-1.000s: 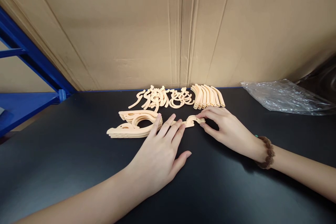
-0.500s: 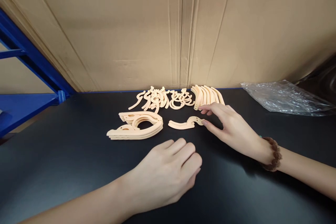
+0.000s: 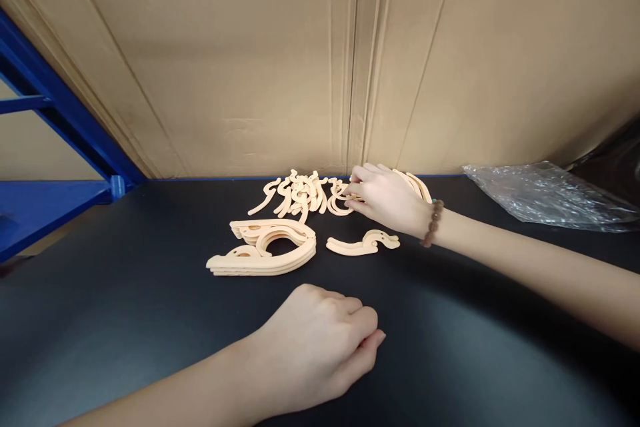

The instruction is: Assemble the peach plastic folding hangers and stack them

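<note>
My left hand (image 3: 325,343) is closed in a fist low over the table's front. Its palm side is turned away, so anything inside is hidden. At the back, my right hand (image 3: 385,197) reaches over beige curved hook pieces (image 3: 339,201), thumb and fingers slightly apart at them; no lifted piece shows. Behind that hand, long curved arm pieces (image 3: 415,181) are partly covered. Between the hands lies a beige joined pair (image 3: 360,245), a curved arm with a hook-like end. To its left is a stack of beige folding hangers (image 3: 263,267).
A heap of loose beige hook-shaped pieces (image 3: 305,193) lies at the back of the black table (image 3: 125,307). Crumpled clear plastic (image 3: 545,193) rests at the back right. Cardboard (image 3: 225,60) walls the rear, and a blue metal frame (image 3: 90,127) stands on the left.
My right hand has left the joined pair and moved back and left to the hook pieces, covering part of the long arms. My left fist stays closed, a little lower in view.
</note>
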### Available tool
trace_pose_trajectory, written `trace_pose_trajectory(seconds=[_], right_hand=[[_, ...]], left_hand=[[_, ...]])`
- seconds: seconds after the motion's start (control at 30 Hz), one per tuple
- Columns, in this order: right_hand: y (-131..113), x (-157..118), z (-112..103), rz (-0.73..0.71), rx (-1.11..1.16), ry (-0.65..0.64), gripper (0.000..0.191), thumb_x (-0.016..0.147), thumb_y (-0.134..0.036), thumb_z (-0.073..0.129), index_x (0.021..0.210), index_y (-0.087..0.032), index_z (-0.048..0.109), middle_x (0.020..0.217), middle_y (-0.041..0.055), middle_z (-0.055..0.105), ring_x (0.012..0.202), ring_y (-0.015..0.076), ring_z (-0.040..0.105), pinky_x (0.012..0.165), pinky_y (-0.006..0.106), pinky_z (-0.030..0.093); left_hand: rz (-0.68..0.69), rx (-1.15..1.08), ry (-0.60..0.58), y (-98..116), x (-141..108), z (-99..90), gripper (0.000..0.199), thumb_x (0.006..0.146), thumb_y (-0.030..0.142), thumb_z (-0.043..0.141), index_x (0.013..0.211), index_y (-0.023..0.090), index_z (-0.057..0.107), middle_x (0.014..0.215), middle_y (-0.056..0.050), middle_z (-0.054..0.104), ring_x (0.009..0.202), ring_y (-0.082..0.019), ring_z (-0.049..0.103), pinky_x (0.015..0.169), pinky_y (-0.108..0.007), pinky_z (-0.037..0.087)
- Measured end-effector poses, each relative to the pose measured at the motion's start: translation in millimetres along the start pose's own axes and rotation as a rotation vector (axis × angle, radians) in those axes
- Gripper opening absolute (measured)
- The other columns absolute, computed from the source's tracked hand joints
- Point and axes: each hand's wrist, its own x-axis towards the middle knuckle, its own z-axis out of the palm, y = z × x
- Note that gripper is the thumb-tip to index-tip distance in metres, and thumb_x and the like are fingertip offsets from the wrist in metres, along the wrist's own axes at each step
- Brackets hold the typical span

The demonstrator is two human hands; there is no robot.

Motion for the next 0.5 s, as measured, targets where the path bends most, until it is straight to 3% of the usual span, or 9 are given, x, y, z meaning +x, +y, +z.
trace_pose_trajectory(seconds=[0.17,0.27,0.37,0.5], right_hand=[[-1.9,14.3,12.9,0.003,-0.056,-0.054,0.017,0.095,-0.028,0.06,0.087,-0.015,0.066,0.093,0.0039,0.067,0.089,0.0189,0.063,0.082,0.038,0.05],[0.5,16.2,9.0,-0.002,-0.042,-0.036,0.02,0.097,-0.022,0.055,0.082,-0.014,0.067,0.089,0.006,0.069,0.089,0.0207,0.063,0.082,0.037,0.046],[6.9,11.7,-8.9,0.01,-0.011,0.025,0.02,0.097,-0.019,0.052,0.084,-0.014,0.068,0.089,0.0084,0.07,0.09,0.0231,0.062,0.079,0.036,0.04],[15.0,-16.2,-46.3,0.048,0.021,0.094,0.019,0.097,-0.025,0.052,0.084,-0.018,0.065,0.081,0.0034,0.067,0.078,0.0206,0.06,0.074,0.034,0.039]], left_hand=[[0.005,-0.003,-0.011,0.0,-1.5,-0.8,0.028,0.095,0.017,0.049,0.067,0.02,0.047,0.059,0.005,0.054,0.049,-0.012,0.05,0.047,-0.027,0.031],[0.006,-0.001,-0.01,-0.6,-1.8,-0.2,0.028,0.095,0.018,0.049,0.067,0.02,0.046,0.06,0.005,0.054,0.049,-0.012,0.05,0.047,-0.027,0.031],[0.003,-0.007,-0.023,-1.3,-2.3,1.1,0.029,0.095,0.019,0.05,0.066,0.02,0.045,0.059,0.005,0.053,0.049,-0.012,0.048,0.047,-0.028,0.03],[-0.008,-0.021,-0.045,-1.3,-1.9,2.1,0.03,0.095,0.019,0.049,0.066,0.021,0.041,0.059,0.006,0.051,0.049,-0.012,0.046,0.047,-0.028,0.03]])
